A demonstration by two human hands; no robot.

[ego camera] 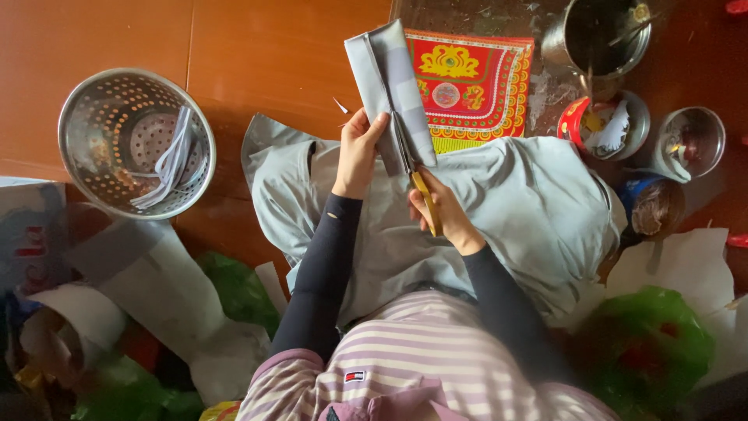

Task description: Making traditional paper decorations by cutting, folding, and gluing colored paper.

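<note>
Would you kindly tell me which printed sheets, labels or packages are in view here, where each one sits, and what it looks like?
Printed paper sheet: flat on the floor beyond the hands, square, red with yellow and green ornament.
Red tin: right of the sheet, round, red printed side.
Printed package: far left edge, pale with red marks, blurred.
Small label: on the striped shirt, rectangular, red, white and dark blue.

Folded grey paper strip upright, yellow-handled scissors cutting its lower edge.
</note>
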